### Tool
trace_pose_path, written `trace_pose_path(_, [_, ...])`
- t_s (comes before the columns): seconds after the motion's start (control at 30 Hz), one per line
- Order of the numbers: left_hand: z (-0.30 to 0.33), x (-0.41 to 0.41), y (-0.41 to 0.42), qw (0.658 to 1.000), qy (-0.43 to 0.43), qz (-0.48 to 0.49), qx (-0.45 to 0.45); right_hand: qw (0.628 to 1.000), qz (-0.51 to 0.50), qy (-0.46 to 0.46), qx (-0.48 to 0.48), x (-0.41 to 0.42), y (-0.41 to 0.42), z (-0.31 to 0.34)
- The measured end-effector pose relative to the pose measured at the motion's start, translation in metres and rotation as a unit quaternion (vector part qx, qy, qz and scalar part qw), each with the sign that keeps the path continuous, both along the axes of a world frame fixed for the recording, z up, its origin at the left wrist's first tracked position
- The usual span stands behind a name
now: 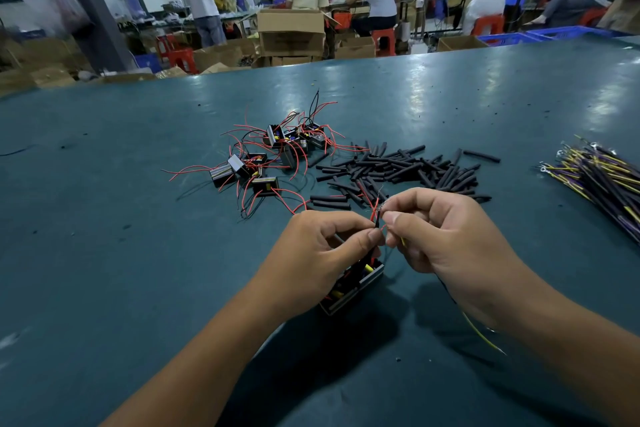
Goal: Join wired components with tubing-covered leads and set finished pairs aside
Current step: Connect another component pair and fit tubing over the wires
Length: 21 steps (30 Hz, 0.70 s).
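Observation:
My left hand [322, 253] pinches a red wire with a short black tube [376, 221] on it, just above a small black component [353, 288] that lies on the table under my fingers. My right hand [446, 236] pinches the bare end of a yellow lead [481, 333] against that wire; the lead trails back under my right wrist. Both pinches meet at the same spot. A heap of black components with red and black wires [270, 156] lies further back. Loose black tubing pieces [398, 170] are scattered behind my hands.
A bundle of yellow, purple and black leads with ring terminals [602, 177] lies at the right edge. The teal table [138, 253] stretches wide. Beyond its far edge stand cardboard boxes [291, 31], red stools, blue crates and several people at other benches.

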State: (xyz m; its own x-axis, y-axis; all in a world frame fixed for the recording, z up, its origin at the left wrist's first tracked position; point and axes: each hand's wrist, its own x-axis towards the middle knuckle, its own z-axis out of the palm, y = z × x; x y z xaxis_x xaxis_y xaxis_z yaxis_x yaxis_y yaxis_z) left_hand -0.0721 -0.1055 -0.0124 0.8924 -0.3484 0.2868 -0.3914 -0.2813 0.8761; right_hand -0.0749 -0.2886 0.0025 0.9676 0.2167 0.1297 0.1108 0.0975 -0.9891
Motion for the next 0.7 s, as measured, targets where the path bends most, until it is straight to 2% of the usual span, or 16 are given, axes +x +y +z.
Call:
trace_pose_path(0.4, [0.0031,-0.0037,-0.0049,1.000,0.008,0.016,-0.020,0.999,-0.013,-0.050,0.004,-0.0001,0.0053,-0.0060])
trace_pose_path(0.7, [0.0062,-0.0073,-0.0052,0.999,-0.018,0.033,0.018,0.995,0.001,-0.094,-0.024,0.0007,0.0037,-0.0074])
